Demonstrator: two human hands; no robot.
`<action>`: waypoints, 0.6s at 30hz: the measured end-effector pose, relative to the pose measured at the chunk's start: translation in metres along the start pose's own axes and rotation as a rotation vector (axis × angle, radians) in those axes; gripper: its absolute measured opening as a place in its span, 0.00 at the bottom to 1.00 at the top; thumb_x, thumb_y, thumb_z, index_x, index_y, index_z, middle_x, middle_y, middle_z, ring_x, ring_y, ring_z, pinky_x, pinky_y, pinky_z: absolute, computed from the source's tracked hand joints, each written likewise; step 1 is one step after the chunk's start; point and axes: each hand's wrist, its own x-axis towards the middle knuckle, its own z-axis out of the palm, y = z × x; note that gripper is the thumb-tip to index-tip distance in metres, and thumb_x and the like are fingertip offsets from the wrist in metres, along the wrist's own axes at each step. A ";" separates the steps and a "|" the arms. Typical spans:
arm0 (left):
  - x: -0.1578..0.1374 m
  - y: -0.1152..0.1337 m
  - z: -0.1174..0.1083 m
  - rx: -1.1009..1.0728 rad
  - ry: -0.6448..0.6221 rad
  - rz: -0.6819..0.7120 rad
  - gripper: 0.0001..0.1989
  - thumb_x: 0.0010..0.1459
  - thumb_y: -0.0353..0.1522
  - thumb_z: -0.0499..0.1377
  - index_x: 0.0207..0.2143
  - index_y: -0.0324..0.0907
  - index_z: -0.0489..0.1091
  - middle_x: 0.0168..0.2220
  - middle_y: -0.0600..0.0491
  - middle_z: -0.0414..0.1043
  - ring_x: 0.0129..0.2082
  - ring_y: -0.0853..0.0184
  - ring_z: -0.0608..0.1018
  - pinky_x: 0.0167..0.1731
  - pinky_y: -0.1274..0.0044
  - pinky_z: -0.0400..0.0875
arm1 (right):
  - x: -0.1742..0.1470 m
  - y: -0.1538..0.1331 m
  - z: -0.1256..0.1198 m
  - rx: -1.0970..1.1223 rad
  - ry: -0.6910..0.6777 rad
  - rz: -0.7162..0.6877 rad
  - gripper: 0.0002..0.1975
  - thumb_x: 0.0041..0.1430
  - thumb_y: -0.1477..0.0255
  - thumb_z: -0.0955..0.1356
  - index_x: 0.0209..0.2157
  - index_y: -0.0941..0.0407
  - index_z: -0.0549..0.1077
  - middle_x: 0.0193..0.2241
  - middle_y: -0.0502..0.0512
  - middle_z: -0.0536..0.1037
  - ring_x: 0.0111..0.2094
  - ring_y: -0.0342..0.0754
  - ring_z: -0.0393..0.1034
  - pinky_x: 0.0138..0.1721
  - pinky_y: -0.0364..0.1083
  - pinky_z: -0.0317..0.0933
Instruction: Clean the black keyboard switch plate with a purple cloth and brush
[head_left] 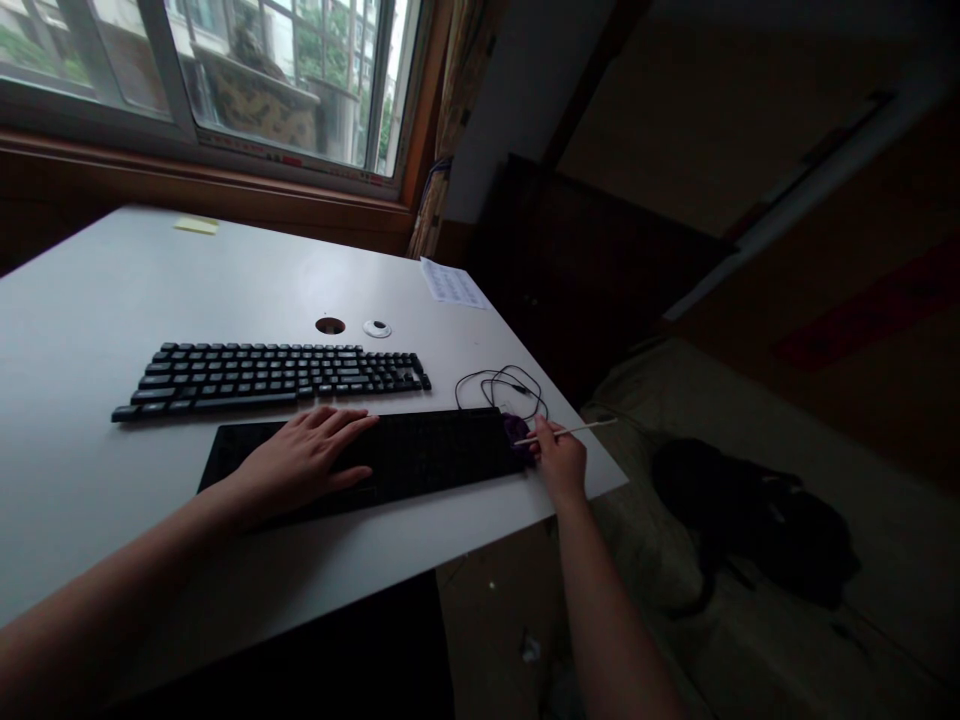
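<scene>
My left hand (315, 450) lies flat on a black keyboard base (435, 455), its fingers stretched out and thumb apart. No keycaps can be made out on this dark base. Pinched in my right hand (561, 460) is a thin pale stick that looks like a cotton swab (581, 428), held at the base's right end with one tip pointing left. A dark purple bunched thing (516, 428), perhaps cloth, sits at that end, partly behind my right hand. Just beyond the base, black keycaps (277, 372) are laid out in keyboard order.
A thin black cable (495, 375) loops on the white desk (247, 280) behind the base's right end. Farther back are a cable hole (330, 326), its round cover (377, 328), a printed sheet (454, 284) and yellow paper (196, 225). A dark bag-like thing (757, 520) lies at right.
</scene>
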 end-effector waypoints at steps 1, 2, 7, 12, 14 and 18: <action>0.000 0.000 0.000 -0.001 0.000 0.000 0.36 0.68 0.56 0.50 0.70 0.47 0.57 0.64 0.47 0.66 0.60 0.50 0.69 0.61 0.60 0.60 | -0.001 0.000 -0.002 0.002 0.030 -0.010 0.33 0.62 0.41 0.62 0.26 0.57 0.78 0.18 0.55 0.76 0.20 0.48 0.71 0.24 0.44 0.62; 0.000 0.000 0.000 -0.002 -0.002 0.000 0.36 0.68 0.56 0.50 0.70 0.47 0.57 0.65 0.47 0.66 0.60 0.49 0.69 0.61 0.60 0.60 | -0.002 0.000 -0.005 0.009 0.070 -0.022 0.33 0.63 0.42 0.62 0.27 0.57 0.78 0.18 0.55 0.77 0.20 0.48 0.71 0.25 0.44 0.63; 0.000 -0.001 0.000 -0.014 -0.016 0.002 0.36 0.68 0.56 0.51 0.70 0.47 0.56 0.65 0.47 0.65 0.61 0.48 0.68 0.61 0.58 0.59 | -0.001 0.004 -0.006 -0.030 0.089 -0.096 0.33 0.62 0.42 0.62 0.33 0.57 0.80 0.25 0.58 0.82 0.25 0.50 0.75 0.30 0.46 0.65; 0.000 -0.002 0.001 -0.038 -0.004 0.001 0.36 0.67 0.56 0.51 0.70 0.48 0.58 0.65 0.47 0.66 0.61 0.49 0.69 0.61 0.59 0.60 | -0.010 0.009 -0.002 -0.009 -0.007 -0.033 0.33 0.61 0.41 0.63 0.32 0.57 0.81 0.25 0.59 0.83 0.26 0.53 0.76 0.31 0.47 0.66; 0.000 -0.002 0.002 -0.036 -0.002 0.002 0.36 0.67 0.56 0.51 0.70 0.48 0.58 0.65 0.47 0.66 0.61 0.49 0.69 0.62 0.58 0.59 | -0.017 0.012 -0.003 0.031 0.002 0.011 0.32 0.61 0.42 0.63 0.30 0.56 0.80 0.24 0.58 0.82 0.25 0.52 0.76 0.29 0.46 0.66; 0.001 -0.002 0.002 -0.023 -0.012 0.006 0.36 0.67 0.56 0.52 0.70 0.48 0.57 0.65 0.47 0.65 0.60 0.49 0.69 0.62 0.58 0.59 | -0.027 0.020 -0.014 0.021 0.002 0.022 0.31 0.63 0.43 0.63 0.28 0.56 0.79 0.21 0.57 0.80 0.23 0.51 0.74 0.28 0.45 0.64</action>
